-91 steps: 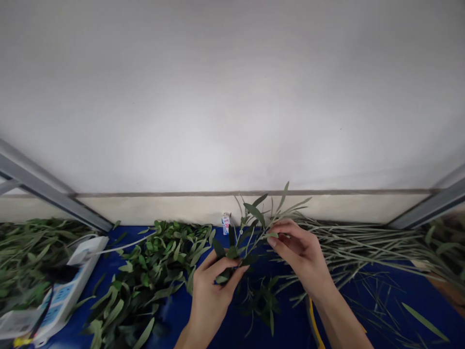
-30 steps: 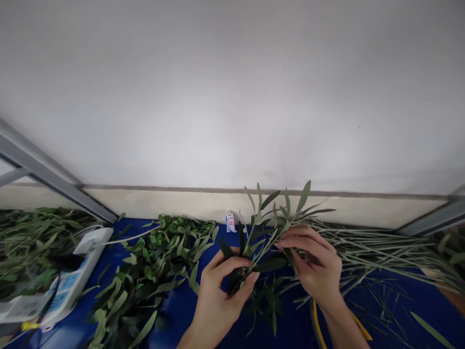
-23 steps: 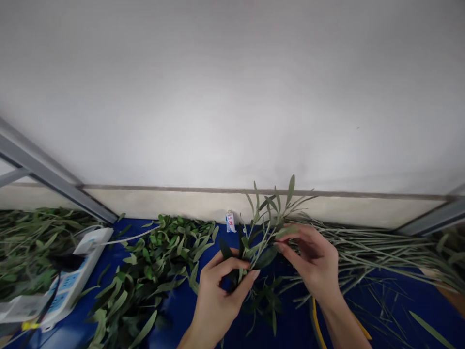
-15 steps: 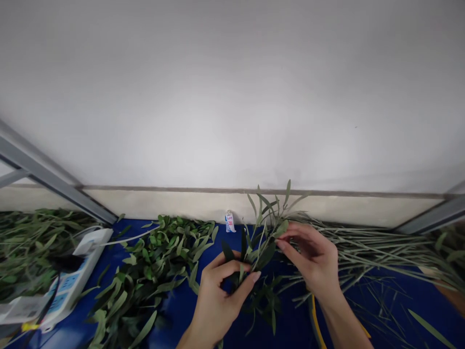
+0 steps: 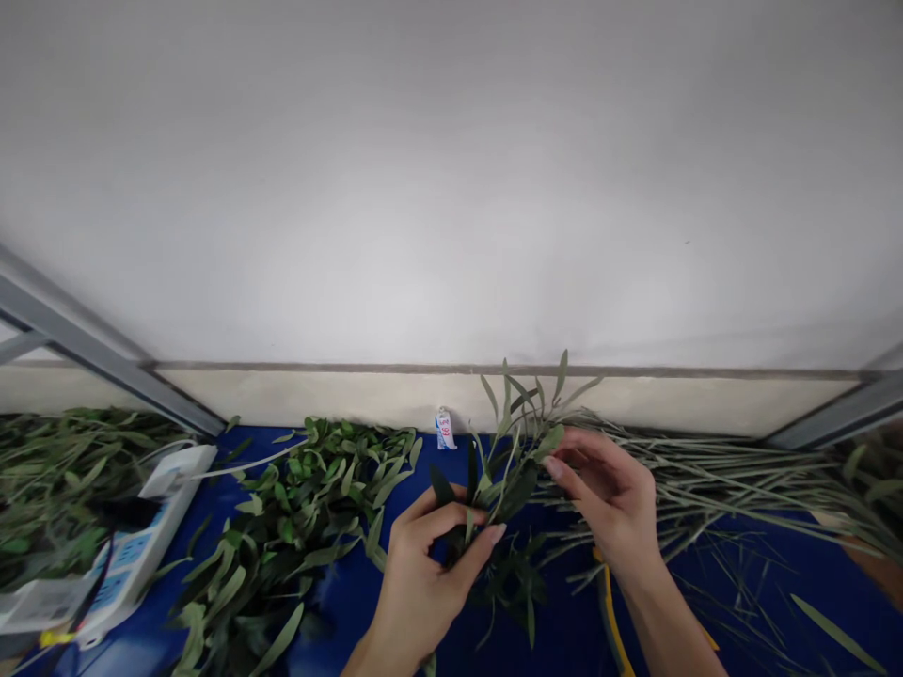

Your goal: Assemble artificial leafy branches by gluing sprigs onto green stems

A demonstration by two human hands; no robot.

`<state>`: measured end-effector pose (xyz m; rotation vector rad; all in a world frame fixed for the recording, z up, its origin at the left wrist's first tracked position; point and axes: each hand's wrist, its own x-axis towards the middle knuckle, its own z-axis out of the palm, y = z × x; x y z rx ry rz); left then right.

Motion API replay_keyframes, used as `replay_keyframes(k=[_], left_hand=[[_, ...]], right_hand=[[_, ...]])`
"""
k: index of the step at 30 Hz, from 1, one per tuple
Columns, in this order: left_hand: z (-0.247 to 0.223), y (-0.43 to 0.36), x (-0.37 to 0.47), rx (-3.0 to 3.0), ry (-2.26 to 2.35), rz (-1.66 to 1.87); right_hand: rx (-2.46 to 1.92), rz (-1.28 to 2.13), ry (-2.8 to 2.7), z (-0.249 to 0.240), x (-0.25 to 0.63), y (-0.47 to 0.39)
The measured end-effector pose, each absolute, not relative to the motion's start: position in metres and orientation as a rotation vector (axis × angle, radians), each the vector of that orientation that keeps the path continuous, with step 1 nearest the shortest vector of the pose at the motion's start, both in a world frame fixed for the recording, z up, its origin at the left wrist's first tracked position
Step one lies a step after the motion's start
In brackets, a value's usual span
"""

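A leafy green sprig (image 5: pixel 514 470) with long narrow leaves rises in front of the wall. My left hand (image 5: pixel 434 564) pinches its lower part between thumb and fingers. On the sprig's right side, my right hand (image 5: pixel 610 494) has its thumb and index finger closed on a leaf. Below the sprig, more dark leaves (image 5: pixel 518 583) lie over the blue surface (image 5: pixel 345 611). A pile of cut leafy sprigs (image 5: pixel 303 508) is left of my left hand. Bare stems (image 5: pixel 726 470) lie in a bundle behind and right of my right hand.
A white power strip (image 5: pixel 151 536) with cables stands at the left, beside another heap of foliage (image 5: pixel 56 480). A small printed packet (image 5: pixel 444 429) rests against the white wall (image 5: pixel 451 188). A yellow-handled tool (image 5: pixel 612 621) is partly under my right forearm.
My right thumb and fingers have shifted slightly up and right along the sprig. My left hand keeps its grip almost unmoved.
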<state>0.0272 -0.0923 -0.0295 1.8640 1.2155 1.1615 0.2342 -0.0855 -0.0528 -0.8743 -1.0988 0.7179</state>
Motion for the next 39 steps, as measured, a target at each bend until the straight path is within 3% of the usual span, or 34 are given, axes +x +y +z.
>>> replay_keyframes(k=[6, 15, 28, 39], left_hand=[[-0.026, -0.091, 0.027, 1.782, 1.216, 1.052], [-0.025, -0.078, 0.025, 1.542, 1.143, 0.921], [-0.035, -0.068, 0.024, 0.887, 0.969, 0.962], [-0.042, -0.063, 0.027, 0.856, 0.924, 0.993]], right_hand=[[-0.915, 0.700, -1.104, -0.051, 0.233, -0.087], [-1.015, 0.391, -1.200, -0.045, 0.228, -0.092], [-1.182, 0.862, -1.299, -0.052, 0.212, -0.104], [-1.068, 1.430, -1.288, -0.048, 0.200, -0.109]])
